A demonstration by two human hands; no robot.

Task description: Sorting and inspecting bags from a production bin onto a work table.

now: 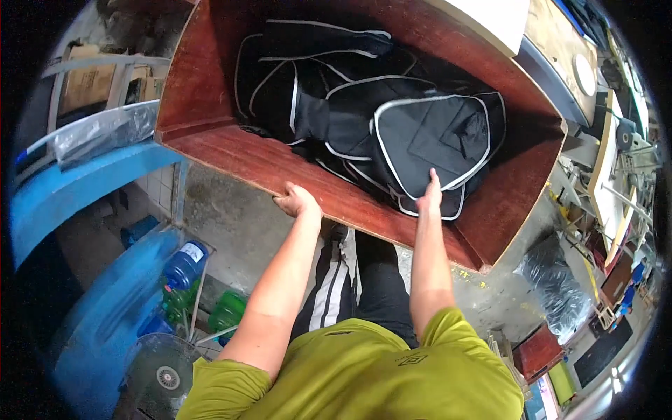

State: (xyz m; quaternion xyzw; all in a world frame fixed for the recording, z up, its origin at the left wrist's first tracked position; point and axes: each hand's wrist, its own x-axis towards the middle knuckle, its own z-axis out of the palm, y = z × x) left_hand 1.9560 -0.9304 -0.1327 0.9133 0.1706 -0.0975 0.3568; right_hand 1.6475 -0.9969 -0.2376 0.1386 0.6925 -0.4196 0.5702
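A reddish-brown wooden box [245, 150] stands tilted toward me, its open side facing up. Inside lies a heap of black fabric pieces [350, 105] edged with white piping. On top at the right is a rounded, padded black piece [427, 133] with the same pale edging. My left hand [299, 201] is closed on the box's near rim. Over that rim reaches my right hand [429, 196], its visible fingers stretched out against the lower edge of the padded piece. Some of its fingers are hidden from sight.
Blue water bottles [185, 264] and a fan [168, 378] stand at the lower left beside a blue curved structure [91, 175]. A dark plastic bag [556, 287] lies on the floor at right. Tables and boards [609, 175] crowd the right side.
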